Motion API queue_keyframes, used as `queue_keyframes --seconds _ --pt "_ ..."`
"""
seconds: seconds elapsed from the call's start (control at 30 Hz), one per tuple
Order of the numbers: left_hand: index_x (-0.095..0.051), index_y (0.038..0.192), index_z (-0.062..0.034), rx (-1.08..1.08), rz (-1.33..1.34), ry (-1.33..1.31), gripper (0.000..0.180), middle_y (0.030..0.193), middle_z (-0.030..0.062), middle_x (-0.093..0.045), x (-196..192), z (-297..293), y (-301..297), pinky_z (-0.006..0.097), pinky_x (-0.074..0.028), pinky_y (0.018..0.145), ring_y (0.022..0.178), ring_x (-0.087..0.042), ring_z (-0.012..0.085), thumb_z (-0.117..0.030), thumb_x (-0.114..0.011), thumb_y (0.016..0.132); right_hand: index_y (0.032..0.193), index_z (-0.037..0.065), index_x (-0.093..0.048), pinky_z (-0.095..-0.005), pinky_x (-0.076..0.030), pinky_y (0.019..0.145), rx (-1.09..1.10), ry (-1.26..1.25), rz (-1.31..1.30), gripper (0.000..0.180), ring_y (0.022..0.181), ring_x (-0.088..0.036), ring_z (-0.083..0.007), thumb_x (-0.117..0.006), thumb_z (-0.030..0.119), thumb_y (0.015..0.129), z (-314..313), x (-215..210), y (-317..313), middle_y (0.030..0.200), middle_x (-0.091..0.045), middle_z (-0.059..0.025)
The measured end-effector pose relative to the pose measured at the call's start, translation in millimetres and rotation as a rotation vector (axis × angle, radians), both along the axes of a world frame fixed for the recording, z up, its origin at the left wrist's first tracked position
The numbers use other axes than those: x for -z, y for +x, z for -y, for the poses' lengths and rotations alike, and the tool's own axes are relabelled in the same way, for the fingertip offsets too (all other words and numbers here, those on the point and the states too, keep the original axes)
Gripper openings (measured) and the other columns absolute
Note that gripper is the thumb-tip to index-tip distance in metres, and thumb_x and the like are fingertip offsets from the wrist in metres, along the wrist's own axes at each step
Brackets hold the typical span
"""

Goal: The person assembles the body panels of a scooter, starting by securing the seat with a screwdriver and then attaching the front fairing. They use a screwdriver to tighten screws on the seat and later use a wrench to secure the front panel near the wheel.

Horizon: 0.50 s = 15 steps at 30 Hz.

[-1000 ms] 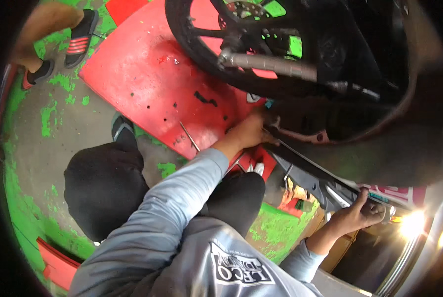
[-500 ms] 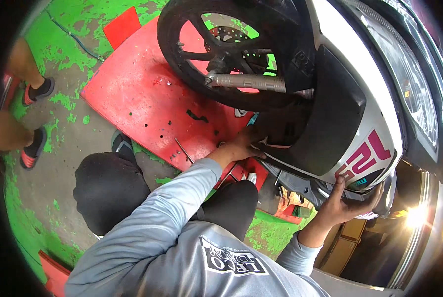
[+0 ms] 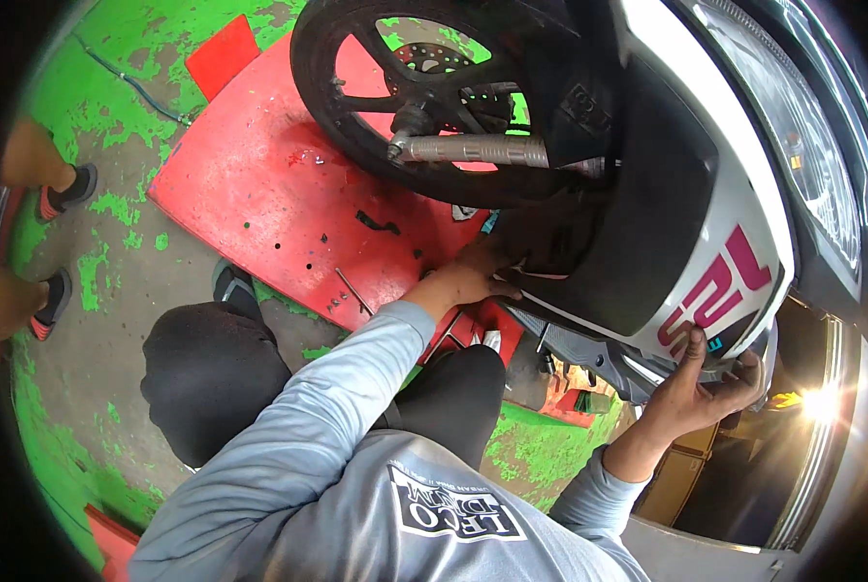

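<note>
I saw the left hand (image 3: 468, 276) bent at the near end of the body panel (image 3: 662, 228), its fingertips lost in shadow under the edge, so I could not tell whether they pinched it or only pressed. The right hand (image 3: 696, 393) had the panel's far lower corner between thumb and fingers, thumb on the outer face, fingers bent round the rim. The panel lay between the two hands, below and beside the front wheel (image 3: 371, 103); a second earlier I had mostly its dark side in a blurred view, and by now the white, marked face had come into sight while both hands stayed at its ends. To me that meant the piece was supported at two points, its lower edge readable; whether anything fastened it, I could not see. Its skin went from matt black, broad and curved, to glossy white with magenta markings, tapering toward the left hand. Above, the fork tube (image 3: 478, 148) was ribbed and dull silver, the brake disc (image 3: 424, 63) pierced with holes. The red platform (image 3: 259, 165) looked smooth but scuffed, with a thin metal rod (image 3: 354, 291) on it; beyond, green paint flaked off the grey floor (image 3: 128, 286), near someone's sandalled foot (image 3: 65, 189).
</note>
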<state>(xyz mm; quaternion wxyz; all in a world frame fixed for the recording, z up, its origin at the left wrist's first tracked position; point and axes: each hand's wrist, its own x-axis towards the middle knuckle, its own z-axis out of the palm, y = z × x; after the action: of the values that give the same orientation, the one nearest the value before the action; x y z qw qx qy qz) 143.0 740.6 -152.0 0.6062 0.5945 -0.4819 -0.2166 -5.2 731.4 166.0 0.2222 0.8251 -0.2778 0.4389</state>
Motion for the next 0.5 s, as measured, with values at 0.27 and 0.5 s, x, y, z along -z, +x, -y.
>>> queue_keyframes --seconds 0.27,0.5 --pt "-0.069 0.122 -0.0057 0.004 -0.303 -0.067 0.057 0.121 0.0158 -0.063 -9.3 -8.9 -12.9 0.04 -0.051 0.099 0.113 -0.062 0.0323 -0.022 -0.087 0.071 0.127 0.007 -0.043 -0.0418 -0.04 0.106 -0.275 -0.087 0.006 0.065 0.12 -0.048 -0.0278 -0.087 0.014 0.08 24.0 7.0 -2.0 0.128 -0.046 -0.0132" --pt "-0.067 0.125 -0.0047 -0.145 -0.225 -0.174 0.06 0.119 0.0163 -0.065 -8.3 -8.8 -15.8 0.041 -0.056 0.089 0.102 -0.069 0.0302 -0.018 -0.087 0.07 0.125 0.012 -0.047 -0.0433 -0.043 0.103 -0.366 -0.044 0.053 0.066 0.124 -0.049 -0.0327 -0.091 0.018 0.075 25.9 5.2 10.1 0.131 -0.048 -0.0167"
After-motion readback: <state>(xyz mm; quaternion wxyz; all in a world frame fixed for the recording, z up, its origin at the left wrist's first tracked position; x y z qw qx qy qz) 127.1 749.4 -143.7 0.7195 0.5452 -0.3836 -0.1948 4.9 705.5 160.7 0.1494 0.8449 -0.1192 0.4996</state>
